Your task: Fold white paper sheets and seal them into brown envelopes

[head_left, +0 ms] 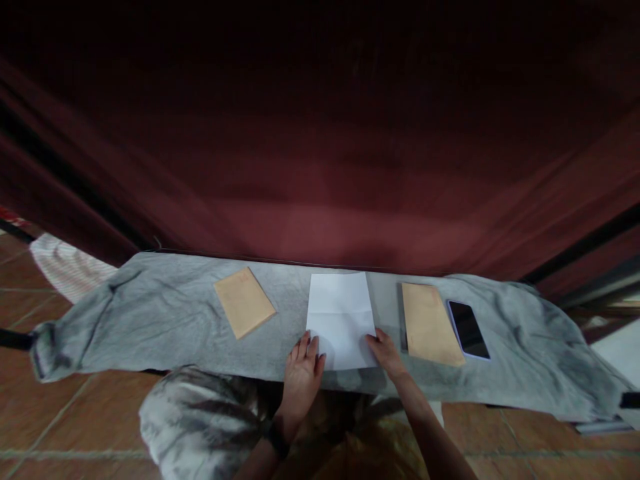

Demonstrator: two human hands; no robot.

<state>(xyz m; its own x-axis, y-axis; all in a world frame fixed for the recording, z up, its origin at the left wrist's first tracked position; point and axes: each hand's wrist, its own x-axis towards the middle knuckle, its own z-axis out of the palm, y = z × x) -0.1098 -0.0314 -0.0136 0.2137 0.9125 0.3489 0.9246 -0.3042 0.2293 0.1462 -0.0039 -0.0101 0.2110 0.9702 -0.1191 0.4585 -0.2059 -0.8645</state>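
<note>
A white sheet of paper [340,300] with a crease across its middle lies on a grey cloth [175,313] in front of me. My left hand [303,370] rests at the sheet's lower left edge, fingers stretched out and the thumb on the paper. At the lower right edge, my right hand [385,350] grips the sheet, thumb on top and the other fingers partly hidden. One brown envelope [245,302] lies at an angle to the left. Another brown envelope [430,323] is right of the sheet, near my right hand.
A phone [469,329] with a pale purple edge lies beside the right envelope. Behind the narrow cloth-covered surface rises a dark red panel [320,227]. My patterned trouser leg [200,420] is under the front edge, above a tiled floor [60,420].
</note>
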